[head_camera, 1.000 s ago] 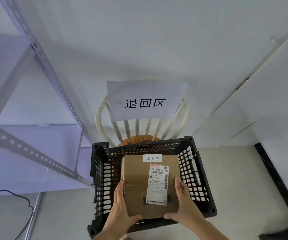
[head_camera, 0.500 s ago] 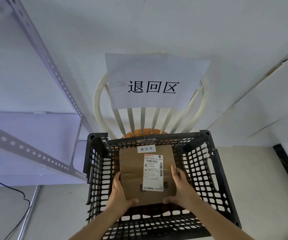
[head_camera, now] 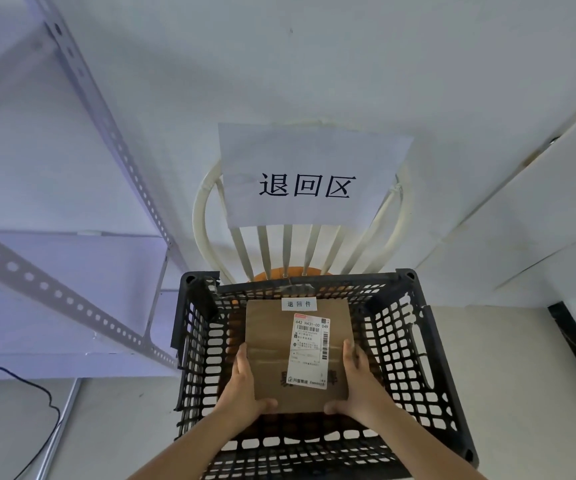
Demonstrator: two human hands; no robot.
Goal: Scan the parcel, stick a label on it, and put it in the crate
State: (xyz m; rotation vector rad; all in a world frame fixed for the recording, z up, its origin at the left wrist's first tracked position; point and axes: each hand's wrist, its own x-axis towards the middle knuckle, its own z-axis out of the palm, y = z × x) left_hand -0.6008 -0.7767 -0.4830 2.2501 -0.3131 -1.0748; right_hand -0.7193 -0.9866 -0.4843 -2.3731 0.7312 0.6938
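Note:
A brown cardboard parcel lies flat inside the black lattice crate, below its rim. It carries a white shipping label with barcodes and a small white sticker at its far edge. My left hand grips the parcel's near left corner. On the near right corner sits my right hand, also gripping. Both forearms reach in over the crate's near wall.
The crate stands on a cream chair with a paper sign on its backrest. A grey perforated metal rack stands to the left, a black cable on the floor, white panels to the right.
The parcel has sunk deeper into the crate with both hands still on it, and my view has moved closer over the crate.

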